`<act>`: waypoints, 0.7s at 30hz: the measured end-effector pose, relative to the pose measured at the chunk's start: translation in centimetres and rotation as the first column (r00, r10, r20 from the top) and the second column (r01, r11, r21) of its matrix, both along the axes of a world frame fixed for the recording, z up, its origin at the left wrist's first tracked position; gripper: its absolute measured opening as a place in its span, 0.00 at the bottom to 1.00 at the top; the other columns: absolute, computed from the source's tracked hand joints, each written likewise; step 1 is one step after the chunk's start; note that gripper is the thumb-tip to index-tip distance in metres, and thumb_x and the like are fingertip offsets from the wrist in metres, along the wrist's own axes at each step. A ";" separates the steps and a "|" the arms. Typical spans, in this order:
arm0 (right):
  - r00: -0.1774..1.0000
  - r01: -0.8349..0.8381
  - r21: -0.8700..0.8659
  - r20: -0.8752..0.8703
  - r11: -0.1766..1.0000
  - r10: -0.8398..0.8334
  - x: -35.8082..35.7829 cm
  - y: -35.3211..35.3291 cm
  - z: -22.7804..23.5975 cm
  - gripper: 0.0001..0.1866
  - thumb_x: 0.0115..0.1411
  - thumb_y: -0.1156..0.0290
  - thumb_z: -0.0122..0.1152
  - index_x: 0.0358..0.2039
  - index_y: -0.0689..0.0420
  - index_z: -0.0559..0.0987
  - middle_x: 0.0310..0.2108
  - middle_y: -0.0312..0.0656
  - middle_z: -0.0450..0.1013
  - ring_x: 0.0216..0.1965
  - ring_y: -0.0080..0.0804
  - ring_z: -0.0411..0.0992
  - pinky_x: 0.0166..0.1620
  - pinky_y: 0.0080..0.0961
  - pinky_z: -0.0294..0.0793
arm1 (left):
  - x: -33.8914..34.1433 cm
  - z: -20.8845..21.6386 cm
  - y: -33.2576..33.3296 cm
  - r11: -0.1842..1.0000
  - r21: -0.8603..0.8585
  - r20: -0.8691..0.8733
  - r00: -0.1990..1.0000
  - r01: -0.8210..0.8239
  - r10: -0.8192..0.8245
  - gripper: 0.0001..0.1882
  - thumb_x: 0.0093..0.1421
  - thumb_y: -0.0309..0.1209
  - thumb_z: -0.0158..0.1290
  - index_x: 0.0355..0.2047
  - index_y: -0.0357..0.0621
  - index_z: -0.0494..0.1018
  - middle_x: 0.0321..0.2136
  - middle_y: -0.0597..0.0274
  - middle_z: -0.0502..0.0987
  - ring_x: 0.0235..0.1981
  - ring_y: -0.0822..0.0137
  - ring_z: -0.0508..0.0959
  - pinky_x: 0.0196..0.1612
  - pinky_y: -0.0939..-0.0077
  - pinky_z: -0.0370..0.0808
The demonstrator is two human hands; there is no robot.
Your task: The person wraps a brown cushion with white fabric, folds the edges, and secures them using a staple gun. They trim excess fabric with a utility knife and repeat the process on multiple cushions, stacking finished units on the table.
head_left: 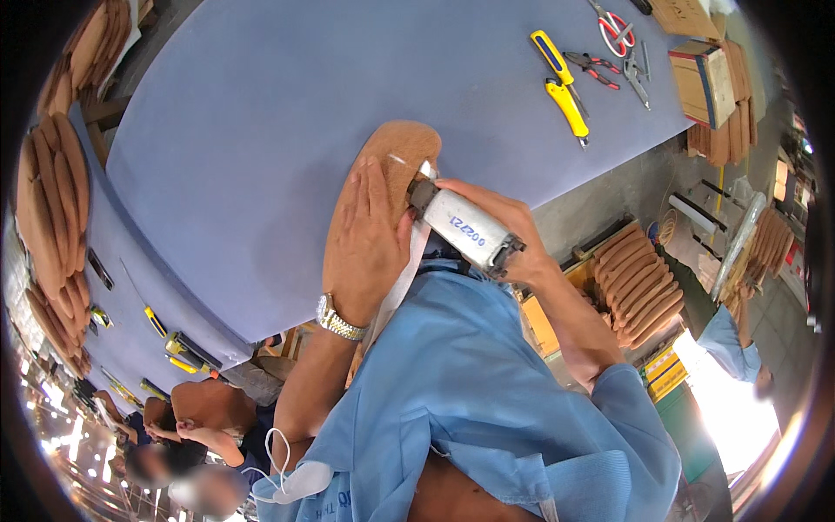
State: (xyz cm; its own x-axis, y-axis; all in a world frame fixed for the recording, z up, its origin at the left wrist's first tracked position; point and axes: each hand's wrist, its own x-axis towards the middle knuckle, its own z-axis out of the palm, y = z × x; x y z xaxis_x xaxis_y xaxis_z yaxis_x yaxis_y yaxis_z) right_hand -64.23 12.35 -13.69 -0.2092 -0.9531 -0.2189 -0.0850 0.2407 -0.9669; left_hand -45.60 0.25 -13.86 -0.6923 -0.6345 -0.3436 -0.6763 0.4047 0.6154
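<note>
My right hand (504, 213) is wrapped round a silver staple gun (470, 228). The gun's dark nose meets the right edge of a brown, rounded padded piece (402, 139). A white strip (407, 277) runs along that edge and hangs toward my blue shirt. On the padded piece my left hand (367, 235) lies flat, fingers stretched out, its thumb close to the gun's nose. A short white mark shows near the far end of the piece. What touches the strip under the nose is hidden.
At the far right of the blue table (261, 104) lie a yellow cutter (568, 111), a yellow-handled tool (551, 56), red-handled pliers (593, 70) and scissors (616, 33). Brown padded pieces (639, 287) are stacked at the right. A co-worker's arm (216, 439) shows at lower left.
</note>
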 end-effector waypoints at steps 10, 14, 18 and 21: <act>0.993 -0.108 0.111 0.051 0.988 0.103 -1.0 -0.7 0.8 0.41 0.46 0.67 0.72 0.65 0.55 0.75 0.58 0.51 0.77 0.56 0.44 0.78 0.59 0.35 0.75 | 0.1 0.0 0.0 1.000 0.015 0.003 1.000 -0.020 0.020 0.42 0.66 0.34 0.55 0.74 0.30 0.47 0.72 0.36 0.57 0.71 0.39 0.60 0.67 0.45 0.67; 0.986 -0.167 0.206 0.006 0.964 0.169 -1.3 -1.8 1.9 0.41 0.46 0.67 0.72 0.64 0.56 0.75 0.57 0.51 0.78 0.56 0.44 0.78 0.59 0.35 0.75 | -0.5 0.1 -0.2 1.000 0.017 0.031 0.999 -0.016 0.015 0.44 0.63 0.32 0.57 0.74 0.32 0.47 0.72 0.37 0.57 0.72 0.40 0.60 0.67 0.43 0.67; 0.996 -0.088 0.242 -0.005 0.966 0.092 -0.4 -1.6 1.7 0.41 0.47 0.66 0.72 0.64 0.57 0.75 0.57 0.51 0.78 0.55 0.44 0.79 0.57 0.34 0.75 | -0.7 0.4 -0.2 0.999 0.012 0.056 0.998 -0.033 0.032 0.45 0.62 0.31 0.58 0.74 0.33 0.48 0.72 0.39 0.57 0.72 0.41 0.60 0.67 0.44 0.67; 0.995 -0.080 0.146 -0.049 0.986 0.088 -0.1 -1.1 1.5 0.41 0.47 0.63 0.71 0.64 0.58 0.75 0.54 0.51 0.78 0.50 0.43 0.80 0.53 0.33 0.76 | -0.5 0.8 -0.2 1.000 0.005 0.082 0.996 -0.023 0.022 0.45 0.62 0.30 0.58 0.74 0.34 0.49 0.72 0.40 0.58 0.72 0.42 0.60 0.68 0.44 0.67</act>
